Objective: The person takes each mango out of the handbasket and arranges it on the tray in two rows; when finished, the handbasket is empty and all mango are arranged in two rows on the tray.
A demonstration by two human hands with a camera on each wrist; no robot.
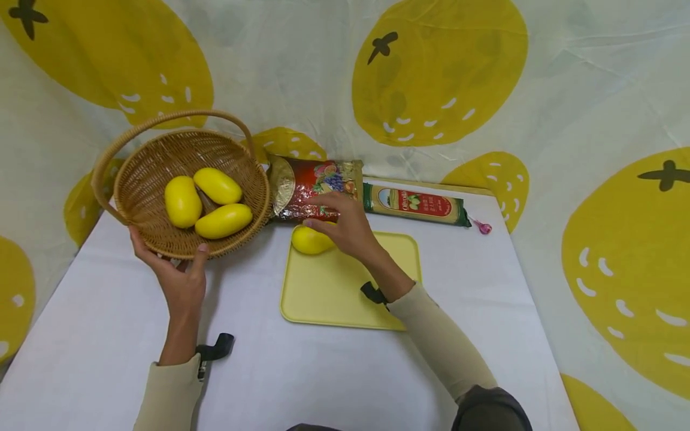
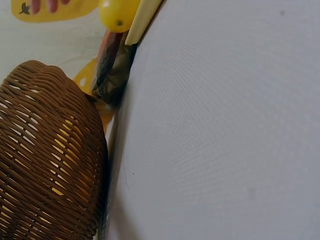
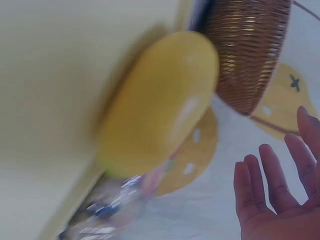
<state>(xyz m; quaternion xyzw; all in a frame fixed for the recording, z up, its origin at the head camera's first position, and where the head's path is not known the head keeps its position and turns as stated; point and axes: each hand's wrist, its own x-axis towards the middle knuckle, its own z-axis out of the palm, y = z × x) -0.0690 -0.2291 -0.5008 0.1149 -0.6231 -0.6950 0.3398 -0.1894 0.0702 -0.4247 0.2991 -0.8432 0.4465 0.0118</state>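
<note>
A brown wicker basket (image 1: 142, 179) with a tall handle is tilted at the left and contains three yellow mangoes (image 1: 183, 202). My left hand (image 1: 180, 287) grips its near rim, thumb on the front edge and fingers along the left underside. In the left wrist view only the woven basket side (image 2: 50, 150) shows, not the hand. Another yellow mango (image 1: 308, 240) lies at the back left of a pale yellow tray (image 1: 329, 299). Over it hovers my right hand (image 1: 350, 230); the right wrist view shows its fingers (image 3: 275, 172) spread and apart from the mango (image 3: 160, 105).
Behind the tray lies a red and gold packet (image 1: 302, 185) with fruit pictures. To its right are a green-ended Olivoilà package (image 1: 415, 202) and a small purple bulb (image 1: 484, 228). A fruit-patterned cloth (image 1: 302, 66) hangs behind the white table (image 1: 253, 371).
</note>
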